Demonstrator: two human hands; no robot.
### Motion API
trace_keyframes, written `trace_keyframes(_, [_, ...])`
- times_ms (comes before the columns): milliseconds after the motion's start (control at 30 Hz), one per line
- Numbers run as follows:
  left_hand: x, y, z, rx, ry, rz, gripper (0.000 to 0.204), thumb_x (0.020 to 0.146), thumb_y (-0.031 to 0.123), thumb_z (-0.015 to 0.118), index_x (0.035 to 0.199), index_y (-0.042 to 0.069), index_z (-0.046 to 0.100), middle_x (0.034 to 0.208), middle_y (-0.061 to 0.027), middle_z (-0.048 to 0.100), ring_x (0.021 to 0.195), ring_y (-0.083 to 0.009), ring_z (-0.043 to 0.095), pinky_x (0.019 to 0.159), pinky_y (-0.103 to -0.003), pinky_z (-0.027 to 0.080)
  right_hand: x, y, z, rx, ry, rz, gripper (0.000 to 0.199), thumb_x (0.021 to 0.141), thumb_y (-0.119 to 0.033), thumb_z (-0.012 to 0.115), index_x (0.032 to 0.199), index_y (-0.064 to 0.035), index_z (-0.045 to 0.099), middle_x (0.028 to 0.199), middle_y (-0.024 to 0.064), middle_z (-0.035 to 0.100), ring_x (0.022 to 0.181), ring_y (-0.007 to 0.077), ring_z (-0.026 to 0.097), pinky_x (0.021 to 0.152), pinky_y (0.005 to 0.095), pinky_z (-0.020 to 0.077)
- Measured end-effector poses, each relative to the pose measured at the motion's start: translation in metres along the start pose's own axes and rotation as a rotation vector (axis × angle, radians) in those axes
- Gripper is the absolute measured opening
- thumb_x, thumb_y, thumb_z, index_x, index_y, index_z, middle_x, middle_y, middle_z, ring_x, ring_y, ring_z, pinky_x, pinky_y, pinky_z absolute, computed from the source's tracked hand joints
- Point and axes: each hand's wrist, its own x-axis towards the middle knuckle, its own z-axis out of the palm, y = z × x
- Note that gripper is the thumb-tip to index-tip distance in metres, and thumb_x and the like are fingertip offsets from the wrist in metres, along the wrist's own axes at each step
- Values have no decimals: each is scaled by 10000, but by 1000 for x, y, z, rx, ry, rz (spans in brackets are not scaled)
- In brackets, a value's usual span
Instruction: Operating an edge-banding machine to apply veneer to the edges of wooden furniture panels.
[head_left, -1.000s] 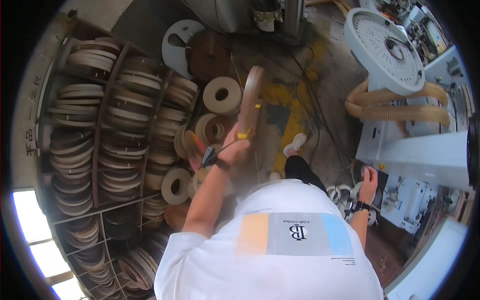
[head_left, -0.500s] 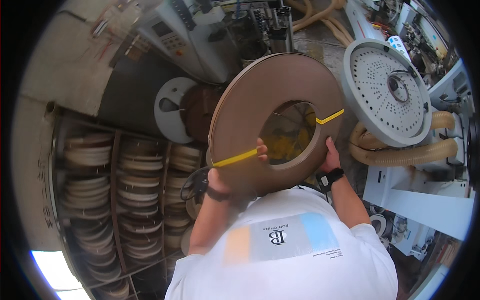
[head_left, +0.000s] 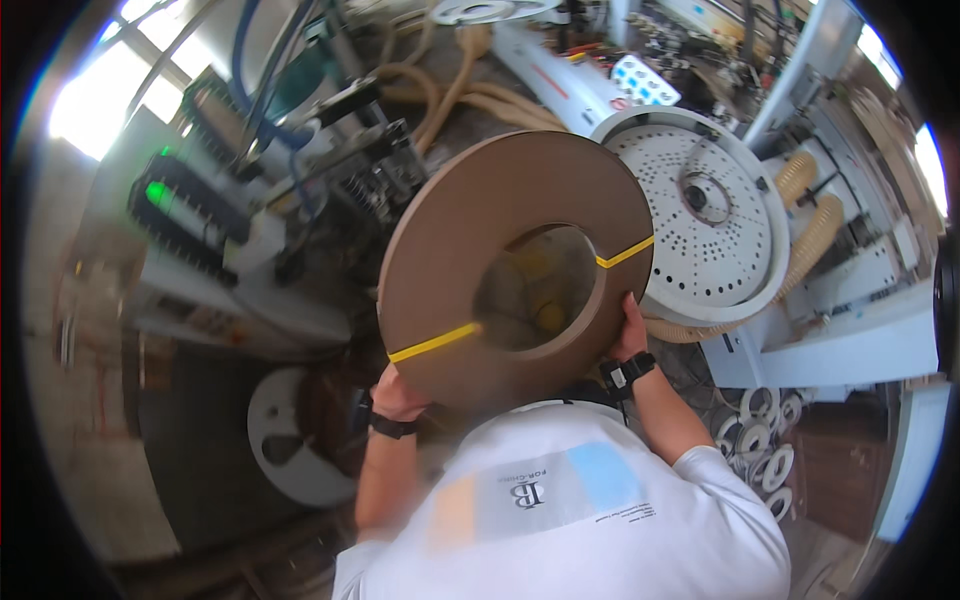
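Note:
A large flat brown coil of edge banding (head_left: 440, 235) is tilted up in front of my chest, with a wide round hole through its middle. Two yellow straps cross its ring, one at the lower left (head_left: 433, 344) and one at the right (head_left: 625, 252). My left hand (head_left: 399, 398) grips the coil's lower left rim; its fingers are mostly hidden behind the ring. At the lower right rim, my right hand (head_left: 630, 332) holds on with its fingers along the edge. Both wrists wear black bands.
Just beyond the coil on the right is a grey perforated round tray (head_left: 700, 260) on a machine. Tan ribbed hoses (head_left: 800, 245) run beside it. A pale disc with cut-outs (head_left: 290, 435) stands at lower left. Several white rings (head_left: 755, 435) lie at lower right.
My view has swung right, and the shelves of coils at left have mostly left it. The coil now overlaps the perforated tray's edge. My left fingers no longer show in the coil's hole.

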Motion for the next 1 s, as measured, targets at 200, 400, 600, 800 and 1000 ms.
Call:
trace_keyframes(200, [103, 42, -49, 450, 146, -422, 695, 840, 123, 828, 1468, -7, 558, 1448, -114, 624, 1289, -244, 591, 1082, -372, 471, 39, -65, 75, -223, 221, -151, 614, 1019, -467, 695, 1451, -48, 570, 1375, 75, 660, 1210, 225, 649, 1044, 406, 527])
trace_keyframes(400, [174, 30, -85, 267, 211, -448, 742, 824, 194, 838, 1473, 4, 532, 1469, -131, 600, 1307, -269, 584, 1108, -409, 470, 85, -139, 86, -589, 301, -88, 567, 1053, -526, 604, 1266, -9, 695, 1167, 64, 751, 1013, 175, 710, 886, 342, 557])
trace_keyframes(600, [262, 18, -136, 232, 251, -506, 698, 843, 176, 797, 1467, 11, 531, 1449, -126, 609, 1300, -280, 591, 1116, -425, 470, 152, -227, -12, -1793, 800, -224, 421, 984, -449, 660, 1254, -130, 707, 1212, 56, 756, 1052, 284, 730, 913, 412, 560])
trace_keyframes(800, [354, -12, -178, 173, 328, -582, 670, 867, 179, 755, 1474, 22, 518, 1435, -124, 613, 1308, -295, 588, 1118, -450, 473, 202, -247, -100, -2075, 955, -95, 368, 938, -314, 723, 1264, -147, 688, 1403, 62, 632, 1122, 337, 697, 943, 464, 558])
trace_keyframes(1000, [460, -42, -201, 144, 373, -762, 670, 866, 180, 756, 1472, 34, 513, 1410, -119, 614, 1315, -309, 585, 1136, -474, 465, 207, -268, -68, -1893, 965, -406, 184, 930, -228, 757, 1032, -100, 672, 989, 85, 721, 906, 359, 702, 785, 459, 546])
